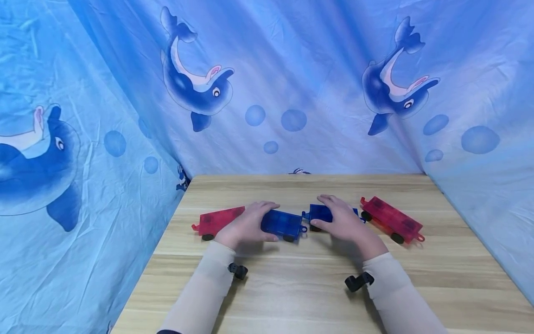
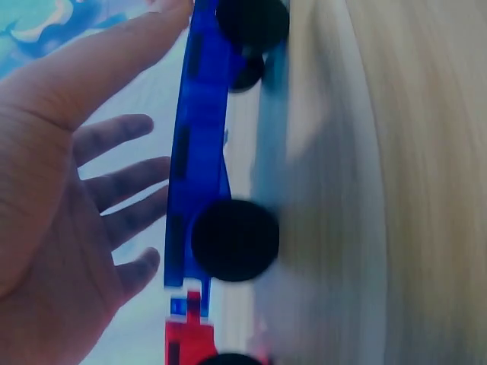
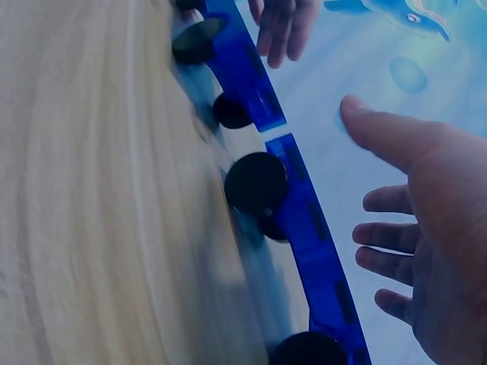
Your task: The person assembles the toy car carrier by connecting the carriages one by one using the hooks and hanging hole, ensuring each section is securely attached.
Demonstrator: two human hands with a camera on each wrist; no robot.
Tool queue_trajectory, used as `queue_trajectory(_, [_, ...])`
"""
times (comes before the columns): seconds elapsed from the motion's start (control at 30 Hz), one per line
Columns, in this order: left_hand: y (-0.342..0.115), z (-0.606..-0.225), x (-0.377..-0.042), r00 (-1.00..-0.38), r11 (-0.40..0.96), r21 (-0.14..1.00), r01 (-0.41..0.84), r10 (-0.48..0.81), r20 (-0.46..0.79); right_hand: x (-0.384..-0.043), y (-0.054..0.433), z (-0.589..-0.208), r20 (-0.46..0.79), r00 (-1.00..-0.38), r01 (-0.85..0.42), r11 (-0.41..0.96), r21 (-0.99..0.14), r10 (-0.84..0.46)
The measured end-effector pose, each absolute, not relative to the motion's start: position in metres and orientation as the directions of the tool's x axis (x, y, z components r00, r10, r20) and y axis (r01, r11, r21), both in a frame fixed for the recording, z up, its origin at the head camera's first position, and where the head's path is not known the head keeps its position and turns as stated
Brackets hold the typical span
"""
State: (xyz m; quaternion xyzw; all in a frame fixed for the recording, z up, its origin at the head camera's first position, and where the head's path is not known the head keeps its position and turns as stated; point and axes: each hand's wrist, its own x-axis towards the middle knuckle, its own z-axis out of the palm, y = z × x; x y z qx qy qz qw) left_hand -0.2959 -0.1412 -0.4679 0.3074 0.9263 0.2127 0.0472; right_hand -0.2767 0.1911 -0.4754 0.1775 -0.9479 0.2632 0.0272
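Note:
My left hand (image 1: 249, 222) arches over the left end of a translucent blue toy train car (image 1: 281, 223), fingers and thumb spread. In the left wrist view the thumb tip is at the car's edge; contact is unclear. A red car (image 1: 219, 221) adjoins it on the left, their couplings overlapping (image 2: 190, 304). Over a second blue car (image 1: 319, 212) hovers my right hand (image 1: 344, 220), fingers loosely spread and apart from it in the right wrist view. The blue cars' facing hook and ring are close together; whether they are linked I cannot tell.
Another red car (image 1: 394, 218) stands angled at the right, beside the second blue car's end. The cars are on a wood-grain table (image 1: 292, 287). Behind it and along its sides hangs a blue dolphin-print curtain (image 1: 267, 69).

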Motion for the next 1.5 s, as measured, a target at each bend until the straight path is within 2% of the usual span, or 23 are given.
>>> queue_trajectory(0.53, [-0.100,-0.468,-0.295,-0.740,0.701,0.327,0.633,0.672,-0.008,-0.282,0.208,-0.477,0.094,-0.939,-0.337,0.835,-0.435,-0.331])
queue_trajectory(0.77, [-0.097,-0.475,-0.294,-0.768,0.720,0.342,0.604,0.640,0.010,-0.282,0.208,-0.479,0.078,-0.946,-0.316,0.846,-0.429,-0.314])
queue_trajectory(1.13, [-0.089,-0.474,-0.294,-0.764,0.701,0.359,0.616,0.643,0.055,-0.283,0.211,-0.483,0.073,-0.951,-0.300,0.843,-0.447,-0.300])
queue_trajectory(1.5, [-0.087,-0.478,-0.294,-0.770,0.718,0.321,0.618,0.635,0.060,-0.286,0.208,-0.485,0.041,-0.957,-0.275,0.859,-0.432,-0.286])
